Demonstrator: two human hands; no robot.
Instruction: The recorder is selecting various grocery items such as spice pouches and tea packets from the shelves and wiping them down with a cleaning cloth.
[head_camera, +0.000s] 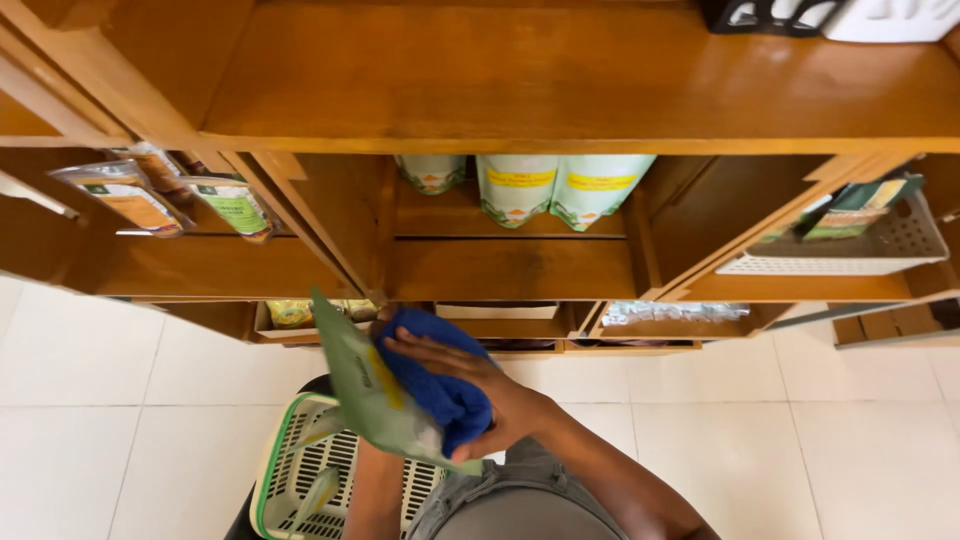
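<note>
Wiping a green pouch (375, 395) with a blue cloth (440, 385), in front of the wooden shelf (510, 265), above the basket (290, 470). Right hand (490, 395) fingers curled over cloth. Left hand mostly hidden behind pouch, grip unclear. Likely turning pouch next, keeping hold steady.

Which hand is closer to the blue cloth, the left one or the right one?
The right. The right hand presses the blue cloth against the green pouch, its fingers spread over it. The left hand is hidden behind the pouch, apparently holding it from below; only its forearm shows.
</note>
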